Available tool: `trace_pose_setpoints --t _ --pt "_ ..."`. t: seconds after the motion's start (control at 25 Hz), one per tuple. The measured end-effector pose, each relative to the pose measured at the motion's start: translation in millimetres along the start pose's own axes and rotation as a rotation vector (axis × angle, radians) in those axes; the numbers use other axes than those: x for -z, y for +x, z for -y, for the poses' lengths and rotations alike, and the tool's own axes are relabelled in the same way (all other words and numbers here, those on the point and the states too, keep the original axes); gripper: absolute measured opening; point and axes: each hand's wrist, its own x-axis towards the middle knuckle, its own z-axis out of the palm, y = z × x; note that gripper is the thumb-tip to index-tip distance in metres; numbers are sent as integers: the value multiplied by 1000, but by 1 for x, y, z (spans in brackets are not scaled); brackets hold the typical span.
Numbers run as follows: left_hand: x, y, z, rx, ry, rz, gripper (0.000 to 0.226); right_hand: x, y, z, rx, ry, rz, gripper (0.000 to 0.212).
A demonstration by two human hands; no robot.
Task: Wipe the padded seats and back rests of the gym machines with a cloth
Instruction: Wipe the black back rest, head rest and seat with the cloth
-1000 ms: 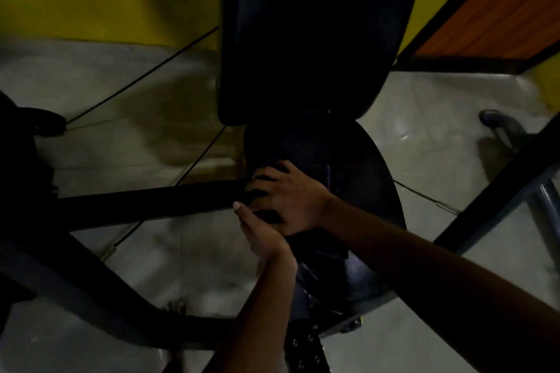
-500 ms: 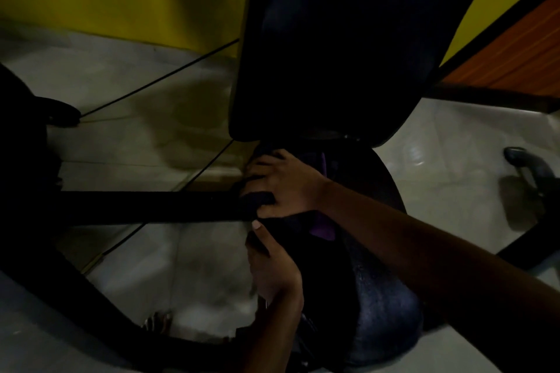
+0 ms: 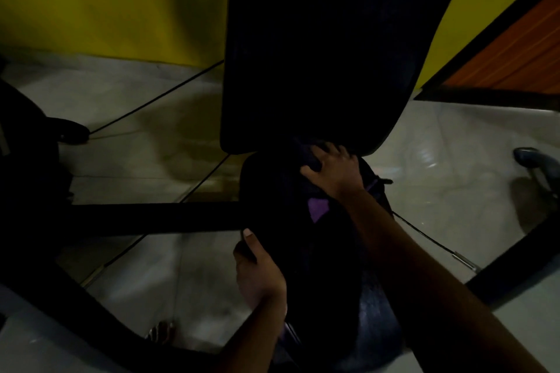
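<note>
The right hand (image 3: 333,171) is closed on the purple cloth (image 3: 317,209): the fingers are curled over a bunched part of it, and the palm is pressed down on it. Most of the cloth is covered by this hand. A lighter purple fold is exposed just behind the heel of the hand, beside the wrist.

The grip is located at the rear of the padded seat (image 3: 330,275), directly below the lower edge of the back rest (image 3: 318,54). The fingertips are placed at the gap between the two pads. Contact between the cloth and the back rest cannot be determined, as the area is too dark.

The left hand (image 3: 257,274) is closed on the left edge of the padded seat, nearer the person than the cloth grip and well apart from it. The thumb is laid along the top of the edge. The fingers are hidden beneath it.

A black frame bar (image 3: 151,218) is run leftwards from the seat, between the two hands' levels. A thin cable (image 3: 157,100) is stretched over the tiled floor (image 3: 136,88) beyond it. A yellow wall (image 3: 106,0) is seen behind the back rest.
</note>
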Motion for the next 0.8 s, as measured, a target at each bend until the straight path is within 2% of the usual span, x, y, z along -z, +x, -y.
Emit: trace_pose_setpoints --t 0.08,0.16,0.28,0.44,0.48,0.64,0.72,0.8 --pt "-2 0 -1 -18 26 -22 57 -2 -31 -2 -72 13 -53 73" --pt "-5 3 0 -45 35 -39 58 -4 -63 12 -55 3 -109 70" --pt "-4 4 2 -13 65 -22 63 -5 -111 33 22 -23 -231 57" --pt "-2 4 4 -8 71 3 66 -8 -144 14 213 -41 -176 56" --pt "-3 4 4 -13 66 10 66 -5 -135 4 156 -19 -163 58" --pt "-1 2 3 -12 43 33 65 3 -94 0 -259 17 -66 54" --pt "-1 2 2 31 60 48 67 1 -104 24 -290 -15 -110 54" --pt "3 7 0 77 2 134 68 -2 -133 48 -222 -50 -110 59"
